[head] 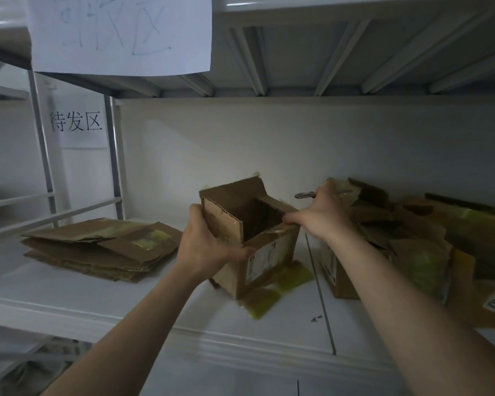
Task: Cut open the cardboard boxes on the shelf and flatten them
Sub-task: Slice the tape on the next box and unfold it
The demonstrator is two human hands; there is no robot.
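From the head view, both forearms reach up and forward onto the white shelf point(69, 295), meeting at an open-topped cardboard box point(265, 252) that stands tilted on the shelf board between them. The left hand point(206, 244) clasps the box's left side: the fingers wrap behind the raised left flap and the thumb lies across the near top corner, wrist bent slightly inward. The right hand point(323, 215) comes in from the opposite side, knuckles up, with its thumb and forefinger pinching the box's right rim. Its other fingers curl round a slim metal tool point(305, 194) whose end sticks out to the left above the rim; it may be a key or a small blade, but the dim light leaves that unclear. Directly below the two grips, a loose flap with yellow-green tape point(280, 290) splays from under the box onto the shelf. To the left of the left hand's hold, well apart from it, lies a stack of flattened cardboard point(103, 247). Just behind and to the right of the right hand sits a jumbled pile of boxes point(412, 238), some taped. Above the hands hangs a paper sheet point(120, 32) with faint writing, and a printed sign point(77, 124) sits on the left behind the uprights.
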